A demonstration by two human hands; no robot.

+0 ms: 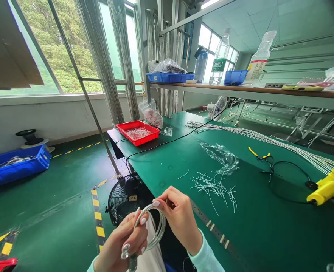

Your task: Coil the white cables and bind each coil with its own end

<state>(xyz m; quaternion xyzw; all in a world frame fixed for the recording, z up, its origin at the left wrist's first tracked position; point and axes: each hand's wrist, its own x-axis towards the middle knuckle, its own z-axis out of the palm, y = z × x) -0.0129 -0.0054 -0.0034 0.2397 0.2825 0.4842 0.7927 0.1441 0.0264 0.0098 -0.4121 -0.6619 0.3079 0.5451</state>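
Observation:
A coiled silvery cable (161, 231) is held between my two hands over my lap, just off the table's front edge. My left hand (124, 240) wraps its fingers round the lower left side of the loop, and a metal connector end (125, 251) sticks out below the fingers. At the top of the loop, my right hand (179, 215) pinches the cable between thumb and fingertips. Short white wire pieces (215, 187) lie in a loose pile on the green table (257, 234), beyond my right hand.
A red tray (138, 141) of thin pieces sits at the table's far left corner. Yellow-handled pliers (259, 155), crumpled clear plastic (223, 158), a yellow power tool (327, 185) and long wires (269, 139) lie on the table. A black fan (127, 196) stands below.

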